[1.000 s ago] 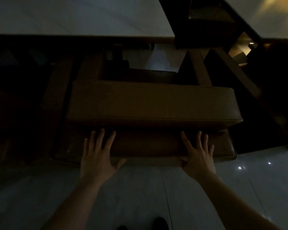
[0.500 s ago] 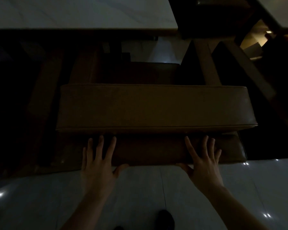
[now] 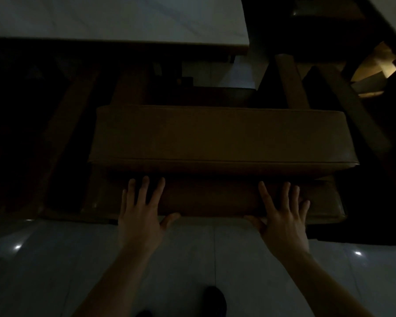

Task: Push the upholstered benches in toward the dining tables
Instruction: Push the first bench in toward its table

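Both hands lie flat and open, clamped on nothing. The left hand (image 3: 142, 213) has its fingers spread and laid against the near face of the upholstered bench (image 3: 222, 136), below the overhanging seat cushion, with the thumb angled out along the lower edge. The right hand (image 3: 281, 216) mirrors it further along the same face, fingers fanned and thumb tucked low toward the bottom edge. Neither hand curls round anything (the palms appear to press, not to grasp, though the light is too dim to confirm full contact at the heel of each palm).

The placement makes sense for a push: two hands set well apart on the bench's near side should drive it straight rather than let one end swing. Flat palms low on the base likely put the force near the floor (image 3: 215, 259), so the bench should slide rather than tip.

The bench stands on the pale tiled floor directly in front of the person, its far side toward the dining table (image 3: 114, 19), whose light top spans the upper left of the view. Dark space shows between cushion and tabletop edge, so the bench probably has some way to go. A dark shoe (image 3: 215, 300) shows at the bottom edge.
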Action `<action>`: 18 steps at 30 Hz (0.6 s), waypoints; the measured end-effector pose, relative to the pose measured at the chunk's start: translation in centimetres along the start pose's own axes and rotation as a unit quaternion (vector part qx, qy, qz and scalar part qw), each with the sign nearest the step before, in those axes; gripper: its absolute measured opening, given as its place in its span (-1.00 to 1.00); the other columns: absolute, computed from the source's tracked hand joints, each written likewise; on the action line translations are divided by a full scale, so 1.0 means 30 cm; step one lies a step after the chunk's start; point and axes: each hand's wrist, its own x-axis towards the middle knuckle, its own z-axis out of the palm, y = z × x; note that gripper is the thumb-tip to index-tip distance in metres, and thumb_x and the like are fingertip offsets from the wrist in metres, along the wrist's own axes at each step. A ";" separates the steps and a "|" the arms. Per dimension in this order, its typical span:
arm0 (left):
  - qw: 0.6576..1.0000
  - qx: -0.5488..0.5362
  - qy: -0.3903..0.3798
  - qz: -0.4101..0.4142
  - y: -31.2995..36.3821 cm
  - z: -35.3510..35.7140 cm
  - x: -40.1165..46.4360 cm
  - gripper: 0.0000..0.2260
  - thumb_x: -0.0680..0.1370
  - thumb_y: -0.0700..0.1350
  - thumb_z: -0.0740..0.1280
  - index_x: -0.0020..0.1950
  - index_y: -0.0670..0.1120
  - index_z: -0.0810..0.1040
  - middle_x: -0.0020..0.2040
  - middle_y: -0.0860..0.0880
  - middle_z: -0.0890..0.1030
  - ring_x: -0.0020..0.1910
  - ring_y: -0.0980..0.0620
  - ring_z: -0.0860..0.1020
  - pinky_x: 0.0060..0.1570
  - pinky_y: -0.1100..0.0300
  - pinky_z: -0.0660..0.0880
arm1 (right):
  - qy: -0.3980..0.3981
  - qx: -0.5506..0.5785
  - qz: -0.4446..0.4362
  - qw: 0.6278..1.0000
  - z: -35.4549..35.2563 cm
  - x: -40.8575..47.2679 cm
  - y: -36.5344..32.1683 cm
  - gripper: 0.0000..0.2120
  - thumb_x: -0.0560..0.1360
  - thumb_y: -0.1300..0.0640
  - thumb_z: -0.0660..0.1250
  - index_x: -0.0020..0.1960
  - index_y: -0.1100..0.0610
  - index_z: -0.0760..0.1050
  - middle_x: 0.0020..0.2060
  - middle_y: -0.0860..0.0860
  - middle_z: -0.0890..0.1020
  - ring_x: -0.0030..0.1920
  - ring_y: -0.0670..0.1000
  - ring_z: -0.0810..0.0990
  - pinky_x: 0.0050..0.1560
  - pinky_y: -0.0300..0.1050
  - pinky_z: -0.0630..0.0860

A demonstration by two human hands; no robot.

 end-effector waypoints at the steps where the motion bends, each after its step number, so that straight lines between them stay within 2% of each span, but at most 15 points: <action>1: 1.000 -0.003 -0.001 -0.004 0.015 0.003 -0.016 -0.21 0.47 0.48 0.10 0.60 0.13 0.09 0.59 -0.12 0.17 0.56 -0.27 0.02 0.51 -0.23 0.07 | -0.005 -0.006 0.000 1.000 -0.001 -0.015 0.011 -0.18 0.47 -0.48 -0.14 0.61 -0.11 -0.12 0.56 0.37 0.03 0.55 0.41 -0.09 0.44 0.53 0.03; 6: 1.000 -0.023 -0.008 -0.012 0.068 -0.005 -0.097 -0.19 0.45 0.51 -0.02 0.60 0.13 0.09 0.60 -0.11 0.14 0.57 -0.25 -0.02 0.51 -0.22 0.07 | -0.013 -0.020 0.011 1.000 0.000 -0.084 0.053 -0.17 0.44 -0.50 -0.25 0.60 -0.12 -0.21 0.57 0.34 -0.04 0.56 0.38 -0.15 0.48 0.47 -0.02; 9: 0.999 -0.034 -0.018 -0.010 0.072 -0.013 -0.134 -0.19 0.43 0.48 -0.03 0.60 0.15 0.05 0.62 -0.10 0.10 0.58 -0.23 -0.08 0.53 -0.20 0.02 | -0.014 -0.019 0.016 1.000 -0.005 -0.129 0.052 -0.16 0.45 -0.49 -0.23 0.61 -0.11 -0.18 0.56 0.35 0.01 0.56 0.39 -0.10 0.48 0.47 0.01; 13: 0.998 -0.050 -0.026 -0.001 0.058 -0.023 -0.191 -0.20 0.45 0.46 0.14 0.60 0.14 0.07 0.61 -0.09 0.11 0.58 -0.23 -0.06 0.52 -0.20 0.03 | -0.031 -0.026 0.033 0.999 -0.015 -0.195 0.023 -0.15 0.44 -0.48 -0.26 0.61 -0.07 -0.14 0.56 0.36 0.03 0.56 0.40 -0.07 0.48 0.46 0.02; 18: 0.997 -0.074 -0.022 0.011 0.011 -0.016 -0.252 -0.22 0.43 0.38 0.30 0.57 0.11 0.21 0.58 -0.10 0.22 0.57 -0.26 0.04 0.49 -0.26 0.13 | -0.057 -0.041 0.040 0.997 -0.007 -0.277 -0.008 -0.15 0.43 -0.48 -0.26 0.60 -0.05 -0.13 0.55 0.38 0.04 0.55 0.41 -0.05 0.47 0.45 0.08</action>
